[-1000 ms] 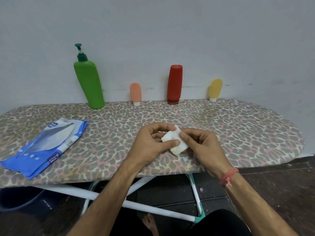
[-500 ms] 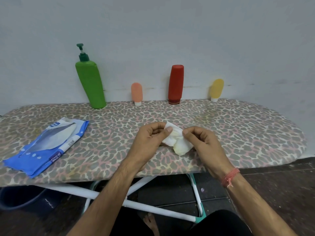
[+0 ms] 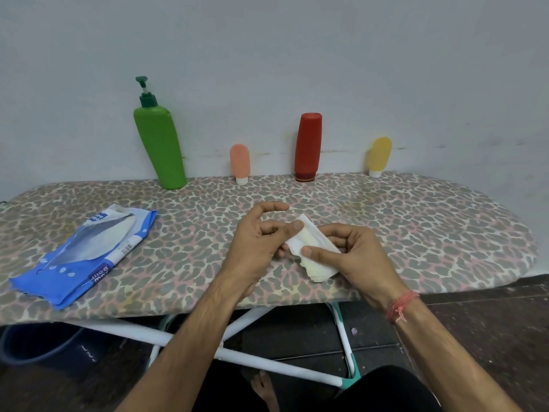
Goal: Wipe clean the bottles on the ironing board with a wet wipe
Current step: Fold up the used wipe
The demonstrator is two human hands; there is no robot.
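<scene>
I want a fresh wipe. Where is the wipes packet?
In the head view, the blue wipes packet lies flat on the ironing board's left end, left of both hands, nearer than the green pump bottle.

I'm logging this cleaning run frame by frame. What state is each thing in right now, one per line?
wet wipe: folded, held in both hands above the board
left hand: thumb pinching the wipe's upper end
right hand: gripping the wipe
green pump bottle: upright, untouched
pink tube: standing on its cap
red bottle: standing on its cap
yellow tube: standing on its cap, tilted
wipes pack: lying flat
</scene>
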